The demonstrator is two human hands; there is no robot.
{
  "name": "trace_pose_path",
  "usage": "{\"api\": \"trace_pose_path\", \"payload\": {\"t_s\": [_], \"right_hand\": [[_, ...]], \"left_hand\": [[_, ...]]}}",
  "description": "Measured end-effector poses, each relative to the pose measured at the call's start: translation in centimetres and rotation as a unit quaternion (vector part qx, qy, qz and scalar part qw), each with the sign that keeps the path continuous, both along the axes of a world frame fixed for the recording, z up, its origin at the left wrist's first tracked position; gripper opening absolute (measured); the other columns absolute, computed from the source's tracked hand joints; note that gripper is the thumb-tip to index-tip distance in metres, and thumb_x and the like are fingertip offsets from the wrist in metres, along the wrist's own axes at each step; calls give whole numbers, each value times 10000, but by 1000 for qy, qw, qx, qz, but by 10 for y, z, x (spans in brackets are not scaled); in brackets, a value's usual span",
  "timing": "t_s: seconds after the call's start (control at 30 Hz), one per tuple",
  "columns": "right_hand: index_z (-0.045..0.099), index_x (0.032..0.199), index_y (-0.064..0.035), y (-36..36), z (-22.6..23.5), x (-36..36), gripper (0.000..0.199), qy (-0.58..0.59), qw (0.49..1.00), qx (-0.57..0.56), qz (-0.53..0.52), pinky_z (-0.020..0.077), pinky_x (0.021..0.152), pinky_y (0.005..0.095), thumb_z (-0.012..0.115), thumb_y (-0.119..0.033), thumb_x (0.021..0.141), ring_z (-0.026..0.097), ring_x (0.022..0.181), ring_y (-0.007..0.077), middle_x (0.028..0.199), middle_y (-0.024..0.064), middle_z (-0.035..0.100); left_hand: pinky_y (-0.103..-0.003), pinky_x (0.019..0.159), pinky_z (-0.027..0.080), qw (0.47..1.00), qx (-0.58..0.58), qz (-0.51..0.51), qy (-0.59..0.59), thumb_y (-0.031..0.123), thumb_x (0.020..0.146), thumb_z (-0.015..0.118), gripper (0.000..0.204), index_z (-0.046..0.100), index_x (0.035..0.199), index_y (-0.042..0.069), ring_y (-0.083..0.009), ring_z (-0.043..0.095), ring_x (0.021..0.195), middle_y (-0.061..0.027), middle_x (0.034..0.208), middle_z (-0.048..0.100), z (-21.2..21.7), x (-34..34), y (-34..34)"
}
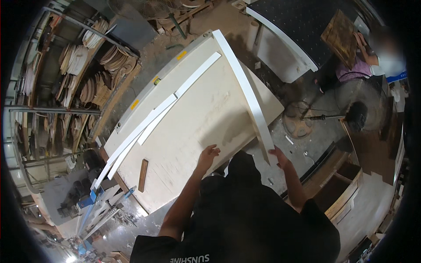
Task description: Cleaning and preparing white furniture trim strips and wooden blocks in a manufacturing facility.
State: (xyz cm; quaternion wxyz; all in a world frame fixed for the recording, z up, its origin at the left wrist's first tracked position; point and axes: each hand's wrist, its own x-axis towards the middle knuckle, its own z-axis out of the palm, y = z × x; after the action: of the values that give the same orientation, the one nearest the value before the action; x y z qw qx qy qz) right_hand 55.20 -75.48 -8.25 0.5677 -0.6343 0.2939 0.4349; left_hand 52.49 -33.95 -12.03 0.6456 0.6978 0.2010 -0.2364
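A long white board with a bare wood-coloured edge slants across the right part of the pale worktable. Its far end lies by the level-like grey bar, and its near end juts past the table's front edge. That near end is in my right hand, fingers closed on it. My left hand hovers by the front edge of the table, fingers loosely bent and apart, holding nothing. Several narrower white strips lie on the left side, partly overlapping. A short brown wooden block rests nearer to me.
A wooden rack of curved pieces stands at the far left. Blue-and-grey machinery adjoins the table's left end. At the right are a floor fan, a wooden drawer frame and a co-worker handling a brown panel.
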Motion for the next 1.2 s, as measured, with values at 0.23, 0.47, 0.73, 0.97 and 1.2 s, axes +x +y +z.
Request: {"api": "trace_pose_path", "payload": {"t_s": [0.23, 0.47, 0.73, 0.97, 1.2], "right_hand": [[497, 1597, -242, -27, -17, 10, 878, -50, 998, 14, -27, 460, 1004, 519, 754, -564, 821, 552, 1304, 285, 1423, 69, 608], [545, 1537, -217, -75, -35, 19, 845, -36, 997, 60, -17, 418, 1068, 542, 762, -573, 801, 551, 1343, 273, 1437, 39, 627], [487, 1590, -232, -85, -2, 20, 845, 30, 997, -8, 74, 391, 1094, 578, 750, -518, 840, 511, 1362, 220, 1448, 23, 604], [451, 1612, -130, -81, -50, -15, 873, -69, 988, 137, -9, 489, 1036, 446, 782, -433, 863, 580, 1243, 222, 1367, 53, 611], [447, 1611, -67, -57, -46, -34, 902, -47, 989, 113, -83, 525, 1004, 404, 804, -430, 866, 618, 1211, 227, 1312, 74, 634]], "left_hand": [[-345, 1007, 546, 1000, 17, 19, 11, 279, 1074, 670, 497, 613, 1453, -38, -214, 736, 1076, -150, 1194, 787, 22, 9, 7], [-377, 1004, 564, 999, 41, 4, -6, 333, 1051, 703, 530, 631, 1434, -26, -261, 752, 1105, -172, 1197, 794, 29, 6, 8], [-434, 1016, 579, 978, 182, -88, -55, 383, 1036, 722, 547, 633, 1436, 20, -354, 752, 1171, -225, 1226, 780, 44, 36, 12], [-416, 992, 586, 978, 117, -163, -65, 342, 1053, 714, 520, 610, 1451, 25, -320, 757, 1152, -171, 1205, 795, 44, 74, -58], [-451, 1109, 518, 970, 169, -161, -63, 322, 1008, 758, 535, 624, 1446, 44, -353, 694, 1259, -176, 1308, 751, 33, 88, -53]]}}
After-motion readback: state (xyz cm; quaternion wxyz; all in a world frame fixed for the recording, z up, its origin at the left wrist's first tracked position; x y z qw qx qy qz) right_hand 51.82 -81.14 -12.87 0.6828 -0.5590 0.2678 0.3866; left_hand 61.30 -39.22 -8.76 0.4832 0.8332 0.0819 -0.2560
